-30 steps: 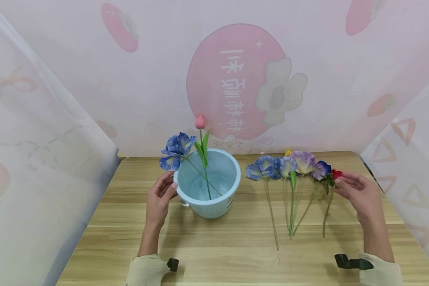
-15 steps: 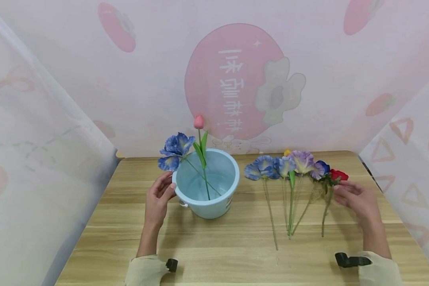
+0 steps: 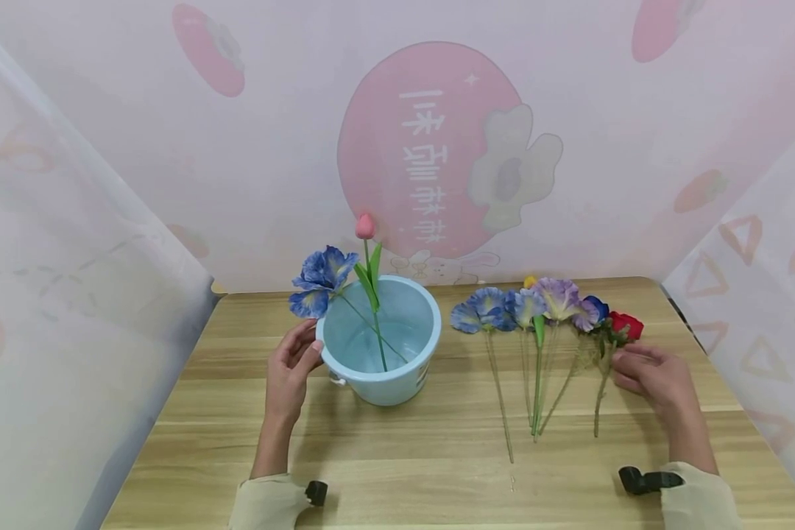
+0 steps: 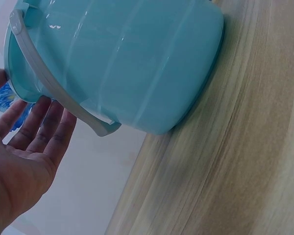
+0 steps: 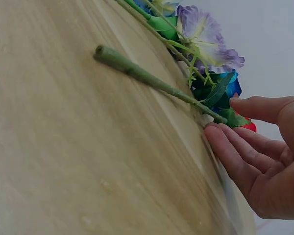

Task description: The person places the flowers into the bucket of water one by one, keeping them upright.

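Down from the red rose to its stem, near the right edge of the tabletop, the right hand is drawn, parted, stem seemingly favoured; bucket touched by relaxed left hand.

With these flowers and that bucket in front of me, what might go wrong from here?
The red flower lies close beside the dark blue flower, and their leaves look bunched, so lifting one with the right hand might drag the other along.

The blue iris leans well out over the rim of the bucket, near the left hand; a knock there could tip it out.
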Available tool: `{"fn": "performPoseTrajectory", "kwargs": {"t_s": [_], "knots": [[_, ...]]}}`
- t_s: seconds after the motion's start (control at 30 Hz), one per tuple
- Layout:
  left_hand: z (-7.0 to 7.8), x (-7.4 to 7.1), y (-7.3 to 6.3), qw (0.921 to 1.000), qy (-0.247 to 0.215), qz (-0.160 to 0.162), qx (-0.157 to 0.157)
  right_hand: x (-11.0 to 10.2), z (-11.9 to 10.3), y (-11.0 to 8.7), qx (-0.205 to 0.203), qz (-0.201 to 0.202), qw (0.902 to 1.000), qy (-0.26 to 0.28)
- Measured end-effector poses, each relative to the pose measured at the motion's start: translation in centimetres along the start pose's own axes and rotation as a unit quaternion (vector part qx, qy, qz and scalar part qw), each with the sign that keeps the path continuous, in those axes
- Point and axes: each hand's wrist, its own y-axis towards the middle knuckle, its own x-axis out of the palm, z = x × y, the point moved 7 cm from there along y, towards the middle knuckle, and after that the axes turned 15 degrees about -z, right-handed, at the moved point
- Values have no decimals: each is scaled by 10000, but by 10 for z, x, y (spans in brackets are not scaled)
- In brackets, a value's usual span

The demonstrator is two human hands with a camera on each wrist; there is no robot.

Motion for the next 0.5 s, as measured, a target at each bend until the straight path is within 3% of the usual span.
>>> {"fn": "performPoseTrajectory", "kwargs": {"t_s": [0.1, 0.5], "knots": [[0, 0, 0, 10000, -36, -15, 31, 0, 4, 2, 58, 23, 9999, 86], [1, 1, 0, 10000, -40, -1, 72, 4, 8, 8, 246, 41, 9989, -400]]}}
